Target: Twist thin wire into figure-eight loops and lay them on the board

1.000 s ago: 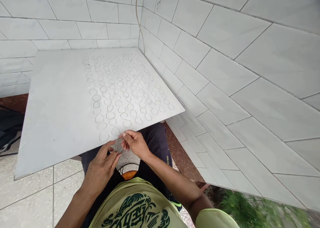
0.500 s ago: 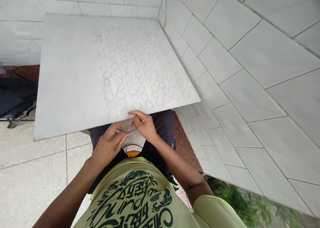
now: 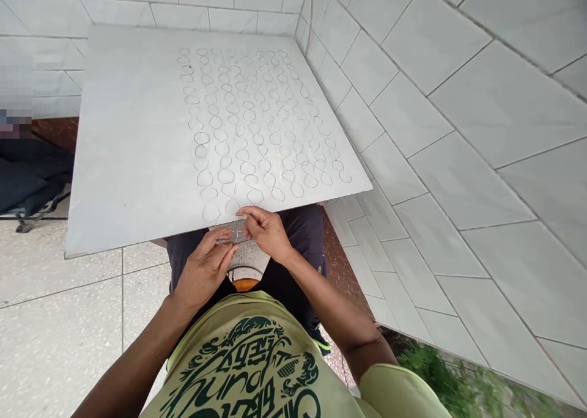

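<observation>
A thin, shiny curved wire (image 3: pixel 236 235) shows between my hands, just below the front edge of the white board (image 3: pixel 123 161). My left hand (image 3: pixel 207 260) pinches it between thumb and fingers. From the other side, my right hand (image 3: pixel 266 231) has its fingers closed at the wire's far end, with one fingertip over the board's edge; the exact grip is partly hidden. Rows of thin wire-like loops (image 3: pixel 202 144), many shaped like an eight or an S, lie on the board's middle and right part.
White tiled walls (image 3: pixel 440 161) border the board at the back and right. Below the board are my legs (image 3: pixel 302 234) and a speckled floor (image 3: pixel 92 302). A dark object on wheels (image 3: pixel 32 179) stands at the left. Green plants (image 3: pixel 431 369) grow at lower right.
The view has shifted slightly, so the board appears a little further right. Both hands stay close together at the board's edge; the wire between them appears turned, showing a narrower curve.
</observation>
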Demonstrator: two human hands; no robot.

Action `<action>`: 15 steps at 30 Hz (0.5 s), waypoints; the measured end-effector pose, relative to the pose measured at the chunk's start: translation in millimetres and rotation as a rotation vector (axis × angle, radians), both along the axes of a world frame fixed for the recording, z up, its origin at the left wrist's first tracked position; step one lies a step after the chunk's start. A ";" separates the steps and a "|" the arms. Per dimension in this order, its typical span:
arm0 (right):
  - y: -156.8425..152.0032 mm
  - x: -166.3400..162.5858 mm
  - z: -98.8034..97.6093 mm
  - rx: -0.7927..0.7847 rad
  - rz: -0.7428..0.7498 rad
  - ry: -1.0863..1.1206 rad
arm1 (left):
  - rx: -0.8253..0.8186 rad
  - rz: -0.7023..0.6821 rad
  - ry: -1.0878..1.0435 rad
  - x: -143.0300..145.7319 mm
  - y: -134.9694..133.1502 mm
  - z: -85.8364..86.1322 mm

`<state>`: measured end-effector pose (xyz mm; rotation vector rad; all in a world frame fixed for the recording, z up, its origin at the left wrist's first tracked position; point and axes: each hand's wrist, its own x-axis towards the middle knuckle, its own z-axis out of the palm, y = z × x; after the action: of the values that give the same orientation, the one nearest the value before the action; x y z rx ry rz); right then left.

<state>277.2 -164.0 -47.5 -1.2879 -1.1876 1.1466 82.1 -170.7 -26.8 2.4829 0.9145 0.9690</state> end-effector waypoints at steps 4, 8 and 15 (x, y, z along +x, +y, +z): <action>1.3 2.1 -0.5 0.054 0.004 -0.131 | 0.023 0.019 -0.026 2.6 -0.8 -4.6; 1.5 1.0 3.7 0.147 -0.003 -0.250 | 0.025 0.053 -0.047 6.1 -3.4 -6.7; 3.6 -2.4 9.2 0.174 -0.037 -0.262 | 0.004 0.172 -0.051 10.3 -10.4 -12.6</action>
<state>274.8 -160.5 -38.3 -1.3475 -1.4157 0.8453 92.4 -181.1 -39.4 2.4019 1.1247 1.0835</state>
